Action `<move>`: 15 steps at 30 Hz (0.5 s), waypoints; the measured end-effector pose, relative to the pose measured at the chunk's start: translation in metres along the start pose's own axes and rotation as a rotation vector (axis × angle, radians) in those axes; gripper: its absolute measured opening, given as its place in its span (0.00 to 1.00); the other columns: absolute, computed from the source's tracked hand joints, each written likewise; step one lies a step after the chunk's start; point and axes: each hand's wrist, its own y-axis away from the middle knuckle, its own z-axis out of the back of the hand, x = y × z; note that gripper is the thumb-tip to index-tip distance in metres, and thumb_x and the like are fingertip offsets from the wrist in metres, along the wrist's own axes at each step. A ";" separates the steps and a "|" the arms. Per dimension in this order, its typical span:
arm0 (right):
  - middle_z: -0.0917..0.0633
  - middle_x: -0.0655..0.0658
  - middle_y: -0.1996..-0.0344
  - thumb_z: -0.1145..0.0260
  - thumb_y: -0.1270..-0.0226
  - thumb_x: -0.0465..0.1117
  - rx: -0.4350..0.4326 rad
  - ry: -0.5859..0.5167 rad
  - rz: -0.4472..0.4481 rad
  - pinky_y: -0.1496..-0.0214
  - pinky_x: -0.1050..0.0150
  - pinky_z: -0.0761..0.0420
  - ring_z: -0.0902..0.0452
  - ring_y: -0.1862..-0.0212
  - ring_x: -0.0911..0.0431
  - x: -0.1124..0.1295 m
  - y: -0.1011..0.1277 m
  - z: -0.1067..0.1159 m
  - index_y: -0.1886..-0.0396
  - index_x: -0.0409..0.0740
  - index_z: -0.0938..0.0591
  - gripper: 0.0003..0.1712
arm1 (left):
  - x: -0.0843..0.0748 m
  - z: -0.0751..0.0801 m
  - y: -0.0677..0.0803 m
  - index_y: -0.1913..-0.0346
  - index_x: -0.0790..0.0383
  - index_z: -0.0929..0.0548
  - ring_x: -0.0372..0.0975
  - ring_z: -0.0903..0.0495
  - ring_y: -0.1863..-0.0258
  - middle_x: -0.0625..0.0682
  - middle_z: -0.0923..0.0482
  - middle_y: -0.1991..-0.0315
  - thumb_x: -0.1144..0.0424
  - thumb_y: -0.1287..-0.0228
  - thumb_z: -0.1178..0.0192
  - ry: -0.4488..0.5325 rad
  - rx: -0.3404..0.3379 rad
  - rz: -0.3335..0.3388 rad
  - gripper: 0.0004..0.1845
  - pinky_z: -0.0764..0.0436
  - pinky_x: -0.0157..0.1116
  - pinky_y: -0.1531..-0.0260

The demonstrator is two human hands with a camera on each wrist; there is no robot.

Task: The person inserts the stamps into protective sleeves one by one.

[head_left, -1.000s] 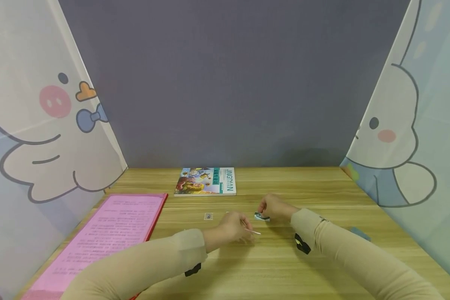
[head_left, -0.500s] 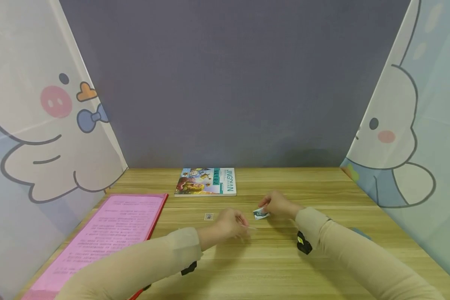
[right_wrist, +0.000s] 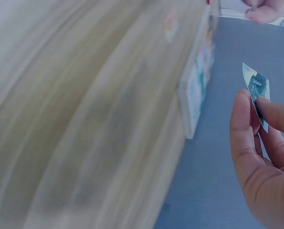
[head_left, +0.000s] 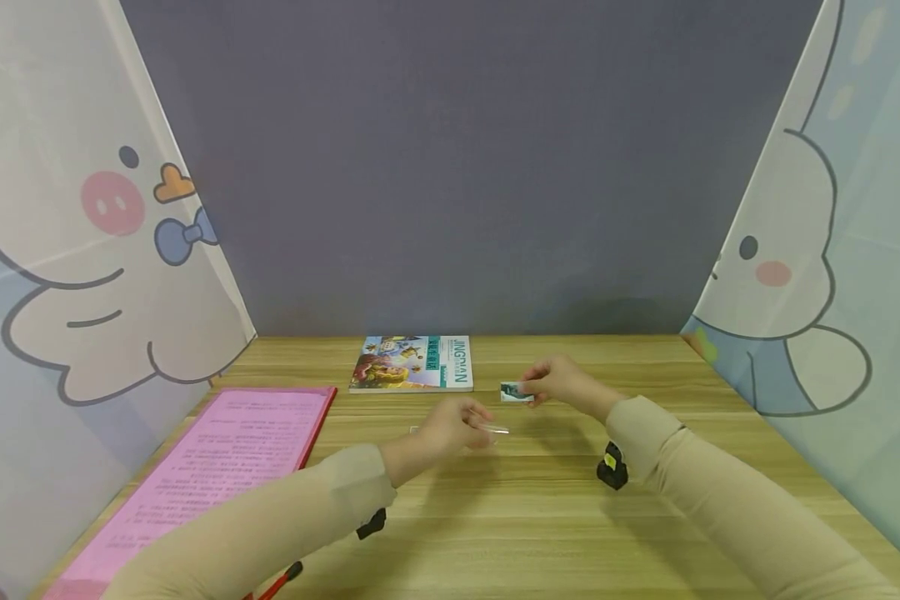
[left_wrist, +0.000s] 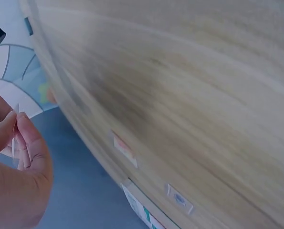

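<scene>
At a wooden desk (head_left: 540, 533), a pink sheet (head_left: 217, 467) on a red folder lies at eight o'clock and a picture book (head_left: 412, 364) rests flat at twelve o'clock near the back wall. Just in front of the book, the left hand (head_left: 450, 429) pinches a thin clear strip (head_left: 495, 430) between thumb and fingers, raised above the desktop. At one o'clock from it, close by but apart, the right hand (head_left: 562, 383) pinches a small stamp (head_left: 516, 392) with a blue-green picture by one edge, lifted clear of the wood. The step in hand appears to be bringing stamp and strip together in mid-air. The next move likely calls for closing the gap and lining the stamp's edge up with the strip, steadily, without creasing either.
</scene>
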 end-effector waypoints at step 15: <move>0.16 0.32 0.55 0.36 0.32 0.34 -0.006 -0.077 0.012 0.54 0.57 0.13 0.16 0.63 0.51 0.033 0.011 0.012 0.50 0.25 0.21 0.17 | -0.015 0.022 -0.007 0.60 0.66 0.13 0.41 0.18 0.72 0.54 0.17 0.72 0.63 0.38 0.34 -0.001 -0.132 -0.105 0.09 0.13 0.41 0.61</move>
